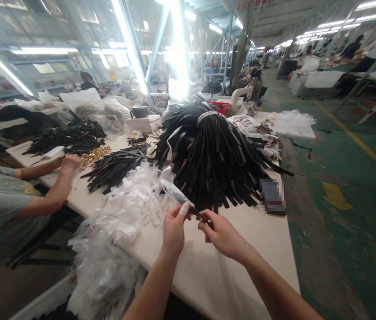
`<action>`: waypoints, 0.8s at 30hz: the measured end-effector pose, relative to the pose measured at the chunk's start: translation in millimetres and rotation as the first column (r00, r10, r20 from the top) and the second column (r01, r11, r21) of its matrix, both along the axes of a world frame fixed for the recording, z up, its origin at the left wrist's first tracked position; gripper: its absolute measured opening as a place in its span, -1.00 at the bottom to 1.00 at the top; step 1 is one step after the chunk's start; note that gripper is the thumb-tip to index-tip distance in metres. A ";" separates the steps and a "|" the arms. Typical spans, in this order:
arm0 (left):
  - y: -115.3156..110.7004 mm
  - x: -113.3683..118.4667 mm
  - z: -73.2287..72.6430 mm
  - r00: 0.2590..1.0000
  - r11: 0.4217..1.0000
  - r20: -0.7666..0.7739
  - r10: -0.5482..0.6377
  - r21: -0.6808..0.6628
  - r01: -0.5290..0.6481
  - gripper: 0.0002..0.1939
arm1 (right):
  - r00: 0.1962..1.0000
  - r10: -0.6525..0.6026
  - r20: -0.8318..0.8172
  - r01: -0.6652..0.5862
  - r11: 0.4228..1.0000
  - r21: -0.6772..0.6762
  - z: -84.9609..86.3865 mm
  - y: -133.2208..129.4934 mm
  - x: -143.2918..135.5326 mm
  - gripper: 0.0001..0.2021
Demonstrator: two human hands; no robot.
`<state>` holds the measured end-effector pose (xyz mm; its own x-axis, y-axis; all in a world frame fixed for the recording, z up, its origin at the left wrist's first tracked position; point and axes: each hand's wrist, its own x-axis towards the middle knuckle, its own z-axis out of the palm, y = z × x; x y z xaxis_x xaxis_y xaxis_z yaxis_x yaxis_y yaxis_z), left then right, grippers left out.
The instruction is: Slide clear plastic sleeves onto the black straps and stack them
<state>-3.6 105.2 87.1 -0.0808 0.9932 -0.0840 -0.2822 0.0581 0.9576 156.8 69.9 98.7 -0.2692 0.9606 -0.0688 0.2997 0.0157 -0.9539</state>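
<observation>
Over the table's near part, my left hand (pixel 174 226) pinches a black strap (pixel 195 213) where a clear plastic sleeve (pixel 174 192) covers its far end. The sleeve points up and to the left, away from me. My right hand (pixel 220 232) grips the bare end of the same strap, fingers closed around it. Just beyond my hands lies a big bundle of black straps (pixel 213 155), tied with a pale band near its top. To the left of my hands spreads a heap of clear plastic sleeves (pixel 131 202), some hanging over the table edge.
At the left a co-worker (pixel 4 209) sits with hands near gold metal pieces (pixel 95 156). A smaller pile of black straps (pixel 121 166) lies between us. A partly blurred phone-like object (pixel 272 195) rests near the table's right edge. Green floor (pixel 338 249) runs along the right.
</observation>
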 end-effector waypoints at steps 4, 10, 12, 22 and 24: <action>-6.3 -0.4 6.4 0.991 0.990 0.016 0.130 0.044 -0.130 -0.74 | 0.997 -0.053 0.056 0.049 0.997 0.063 3.6 -7.6 -2.0 -0.65; -22.3 2.7 8.2 0.989 0.999 -0.149 -0.006 0.032 0.011 -0.74 | 0.997 0.043 0.059 -0.047 0.996 0.081 9.6 -9.4 -0.3 -0.64; -18.2 -3.8 11.4 0.983 0.989 -0.130 0.127 0.095 -0.116 -0.75 | 0.997 -0.046 0.066 0.038 0.992 0.121 8.3 -12.0 0.7 -0.73; -33.4 13.6 0.2 0.991 0.996 -0.094 0.094 -0.002 -0.095 -0.73 | 0.999 0.050 0.008 -0.050 0.998 0.030 3.9 -16.6 2.0 -0.66; -28.0 6.9 1.4 0.989 0.990 0.017 0.144 -0.006 -0.143 -0.74 | 1.000 -0.029 -0.001 0.029 0.999 0.034 -0.1 -19.7 4.1 -0.68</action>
<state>3.2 77.2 88.6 -0.2209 0.9710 -0.0916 -0.3045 0.0206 0.9523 161.0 50.2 98.6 -0.2413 0.9698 -0.0356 0.2998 0.0396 -0.9532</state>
